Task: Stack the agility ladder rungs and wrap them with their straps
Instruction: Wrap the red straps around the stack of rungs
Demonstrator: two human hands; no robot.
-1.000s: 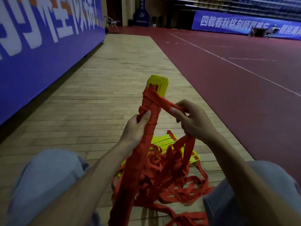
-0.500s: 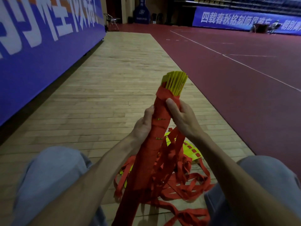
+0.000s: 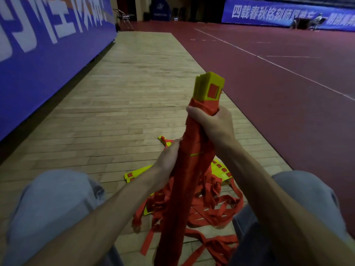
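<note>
Head view: bundle (image 3: 184, 189) points 12 o'clock; right hand (image 3: 213, 123) grips top wrap, left hand (image 3: 169, 158) clasps mid-shaft; loose straps (image 3: 217, 210) at 6 o'clock.

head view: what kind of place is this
Most likely an indoor sports hall or arena. A dark red court floor marked with white lines lies beside a strip of wooden floorboards, and long blue banners with large printed lettering run along the walls.

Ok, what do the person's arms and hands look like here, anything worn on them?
Both forearms are bare, no sleeves in view. The left hand and right hand show no gloves, watch or rings. Light blue-grey trousers cover both knees.
</note>
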